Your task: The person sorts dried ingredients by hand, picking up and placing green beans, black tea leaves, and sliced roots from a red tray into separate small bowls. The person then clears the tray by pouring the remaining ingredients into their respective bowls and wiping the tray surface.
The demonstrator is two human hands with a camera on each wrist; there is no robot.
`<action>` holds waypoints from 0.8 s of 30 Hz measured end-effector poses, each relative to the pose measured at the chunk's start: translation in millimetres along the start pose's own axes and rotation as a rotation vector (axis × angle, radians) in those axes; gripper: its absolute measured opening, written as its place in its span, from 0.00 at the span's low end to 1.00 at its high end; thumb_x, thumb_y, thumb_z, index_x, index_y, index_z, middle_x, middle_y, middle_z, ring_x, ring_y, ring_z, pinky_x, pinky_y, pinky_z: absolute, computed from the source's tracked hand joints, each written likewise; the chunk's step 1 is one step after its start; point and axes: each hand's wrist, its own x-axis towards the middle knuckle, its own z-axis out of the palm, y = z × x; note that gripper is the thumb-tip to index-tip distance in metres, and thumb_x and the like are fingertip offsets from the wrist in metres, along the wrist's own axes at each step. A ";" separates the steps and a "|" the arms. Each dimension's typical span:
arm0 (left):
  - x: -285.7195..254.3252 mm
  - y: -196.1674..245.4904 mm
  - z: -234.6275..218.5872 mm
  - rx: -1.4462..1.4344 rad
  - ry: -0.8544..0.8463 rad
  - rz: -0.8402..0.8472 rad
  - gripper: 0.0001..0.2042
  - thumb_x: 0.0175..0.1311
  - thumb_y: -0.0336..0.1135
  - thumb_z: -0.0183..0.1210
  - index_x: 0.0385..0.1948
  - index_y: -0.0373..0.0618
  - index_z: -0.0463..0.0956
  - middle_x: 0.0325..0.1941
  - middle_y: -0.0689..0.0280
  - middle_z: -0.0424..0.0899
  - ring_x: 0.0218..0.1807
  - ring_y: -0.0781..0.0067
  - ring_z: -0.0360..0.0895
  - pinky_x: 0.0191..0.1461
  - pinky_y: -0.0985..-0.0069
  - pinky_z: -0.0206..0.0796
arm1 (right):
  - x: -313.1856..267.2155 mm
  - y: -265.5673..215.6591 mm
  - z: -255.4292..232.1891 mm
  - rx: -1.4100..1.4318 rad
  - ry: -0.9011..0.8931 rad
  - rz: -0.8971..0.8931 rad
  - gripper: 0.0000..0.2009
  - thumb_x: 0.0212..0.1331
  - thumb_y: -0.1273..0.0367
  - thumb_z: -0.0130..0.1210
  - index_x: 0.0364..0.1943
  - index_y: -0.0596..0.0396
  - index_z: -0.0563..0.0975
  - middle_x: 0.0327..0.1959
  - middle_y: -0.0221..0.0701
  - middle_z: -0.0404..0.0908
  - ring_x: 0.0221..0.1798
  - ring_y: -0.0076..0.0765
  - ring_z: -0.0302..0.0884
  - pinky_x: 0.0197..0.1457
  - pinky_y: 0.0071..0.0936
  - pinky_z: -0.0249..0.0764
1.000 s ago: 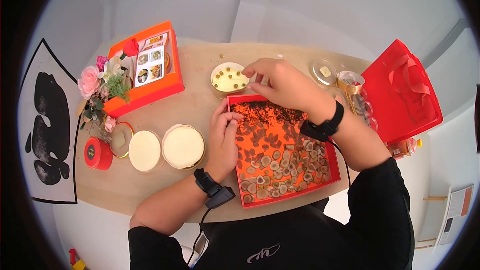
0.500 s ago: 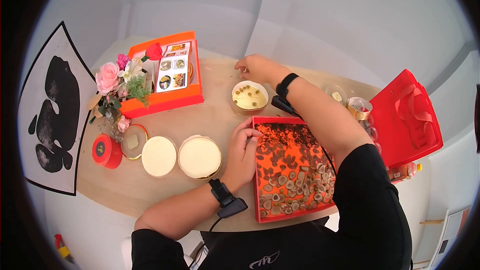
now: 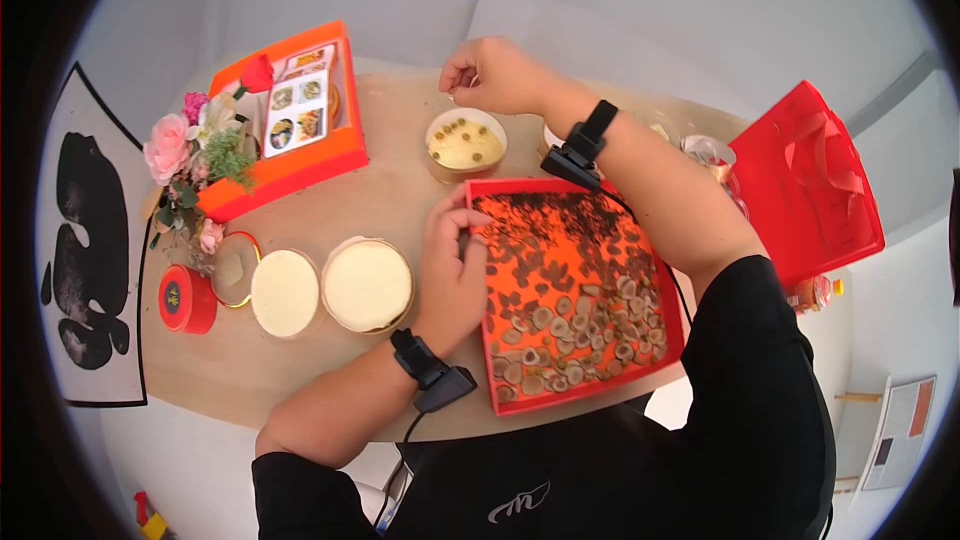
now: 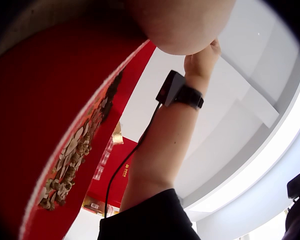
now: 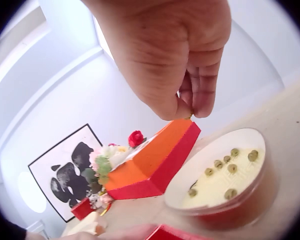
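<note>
In the head view my left hand [image 3: 452, 270] grips the left wall of a shallow red box [image 3: 575, 402], fingers curled over the rim. Dark shreds, brown flakes and round dried slices [image 3: 590, 330] lie inside it. Just behind the box stands a round tub [image 3: 466, 144] with a pale inside, where several olive-green dried balls [image 5: 232, 168] are scattered. My right hand [image 3: 497, 78] is raised beyond the tub. Thumb and fingertips pinch a tiny greenish-yellow piece [image 5: 191, 117], mostly hidden by the fingers in the right wrist view.
Two round tubs [image 3: 368, 285] with cream tops sit left of my left hand, beside a clear lid [image 3: 235, 270] and a small red canister [image 3: 187, 298]. An orange-red box [image 3: 290, 175] with flowers [image 3: 170, 148] stands at the back left, an upright red case [image 3: 808, 185] at the right.
My right hand has moved from the tub's right rim to the far side of the tub and pinches a tiny piece. The left hand stays on the red box; the head view has shifted.
</note>
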 end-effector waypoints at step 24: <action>-2.8 7.2 -1.8 -0.079 -0.006 -0.155 0.09 0.90 0.24 0.51 0.60 0.45 0.79 0.96 0.54 0.68 0.92 0.62 0.68 0.94 0.62 0.59 | -342.6 -114.1 -56.4 -0.321 -0.262 0.387 0.12 0.67 0.74 0.73 0.53 0.57 0.91 0.49 0.39 0.92 0.55 0.55 0.93 0.57 0.50 0.89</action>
